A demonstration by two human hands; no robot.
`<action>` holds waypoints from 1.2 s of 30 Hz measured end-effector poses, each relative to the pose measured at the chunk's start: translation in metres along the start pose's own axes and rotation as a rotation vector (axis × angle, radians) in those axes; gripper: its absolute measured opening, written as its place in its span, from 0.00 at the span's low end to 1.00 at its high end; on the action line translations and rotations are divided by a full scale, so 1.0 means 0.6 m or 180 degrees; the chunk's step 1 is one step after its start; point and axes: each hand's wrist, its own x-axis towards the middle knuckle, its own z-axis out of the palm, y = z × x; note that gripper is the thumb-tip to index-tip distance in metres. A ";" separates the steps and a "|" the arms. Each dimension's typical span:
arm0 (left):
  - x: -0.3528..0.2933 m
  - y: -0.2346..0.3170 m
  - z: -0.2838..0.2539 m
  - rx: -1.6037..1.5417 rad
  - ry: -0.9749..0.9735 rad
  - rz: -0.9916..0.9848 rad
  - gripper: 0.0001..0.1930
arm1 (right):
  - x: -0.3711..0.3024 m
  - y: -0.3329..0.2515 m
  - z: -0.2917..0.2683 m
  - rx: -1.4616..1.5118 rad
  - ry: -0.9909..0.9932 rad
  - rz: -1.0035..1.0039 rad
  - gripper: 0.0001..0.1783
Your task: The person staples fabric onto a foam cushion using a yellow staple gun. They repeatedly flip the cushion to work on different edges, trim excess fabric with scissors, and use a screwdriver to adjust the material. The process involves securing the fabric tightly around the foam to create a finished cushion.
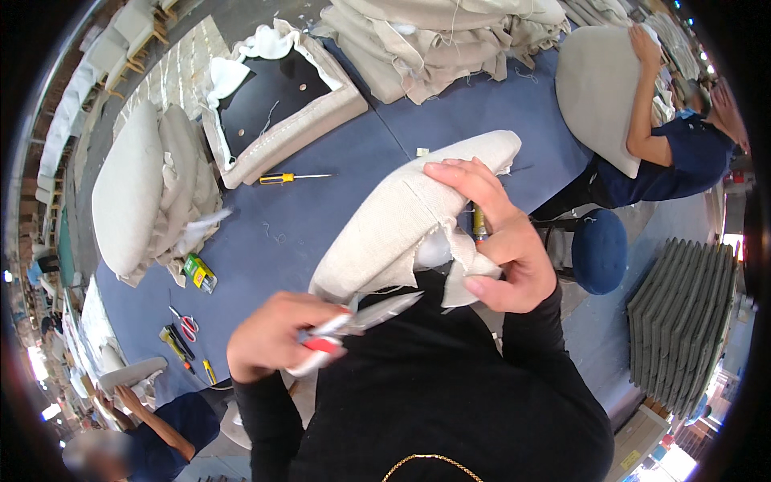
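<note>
A beige fabric-covered cushion point(393, 213) is tilted up in front of me, its cover split at the lower edge with white padding point(434, 250) showing. My right hand point(510, 249) grips its right side, thumb and fingers closed on a loose flap of the cover. In my left hand point(277, 333) are red-and-white-handled scissors point(385, 312), blades pointing right, just below the cushion's lower edge. My left fingers are wrapped round the handles and slightly blurred. Whether the blades touch the fabric, I cannot tell.
On the blue table point(265, 233) lie a yellow screwdriver point(277, 178), a green packet point(199, 273) and red-handled scissors point(189, 325). Beige covers point(450, 40) pile at the back. Co-workers handle a panel point(598, 88) far right and a piece point(132, 373) lower left. A blue stool point(600, 251) stands right.
</note>
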 end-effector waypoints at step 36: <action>0.188 0.046 0.017 0.1557 0.2120 0.0649 0.58 | -0.103 -0.211 -0.011 -0.0978 0.0546 -0.0777 0.10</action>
